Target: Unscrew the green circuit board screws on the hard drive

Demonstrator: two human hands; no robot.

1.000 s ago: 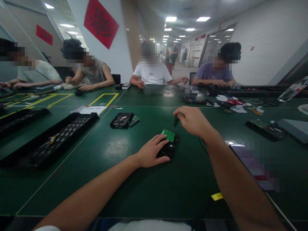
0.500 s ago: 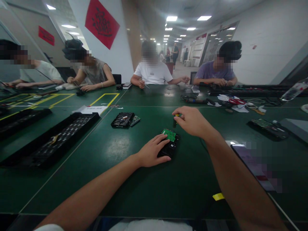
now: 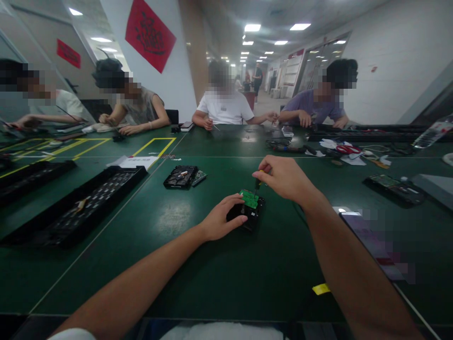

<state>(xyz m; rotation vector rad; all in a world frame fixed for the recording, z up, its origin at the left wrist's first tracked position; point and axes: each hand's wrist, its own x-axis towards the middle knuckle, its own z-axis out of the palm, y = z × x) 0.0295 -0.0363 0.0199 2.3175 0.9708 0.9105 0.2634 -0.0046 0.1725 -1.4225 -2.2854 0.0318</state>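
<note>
A black casing (image 3: 252, 218) lies on the green table in front of me, with a green circuit board (image 3: 249, 199) at its far end. My left hand (image 3: 222, 218) rests at the casing's left side, its fingers and thumb spread apart around that edge. In my right hand (image 3: 279, 175) is a screwdriver (image 3: 257, 183) with a yellow and dark handle, pinched from above. The shaft points down at the board's right part; whether the tip sits on a screw is too small to tell.
Another black casing (image 3: 180, 177) and a small circuit board (image 3: 199, 177) lie farther left. A long black tray (image 3: 81, 208) stands at left. To the right are a phone (image 3: 371, 245) and a black device (image 3: 394, 190). Several people sit across the table.
My left hand has shifted slightly left, its thumb and fingers wider apart and less over the casing. My right hand has tilted a little with the screwdriver. The co-worker at right has moved their hands apart.
</note>
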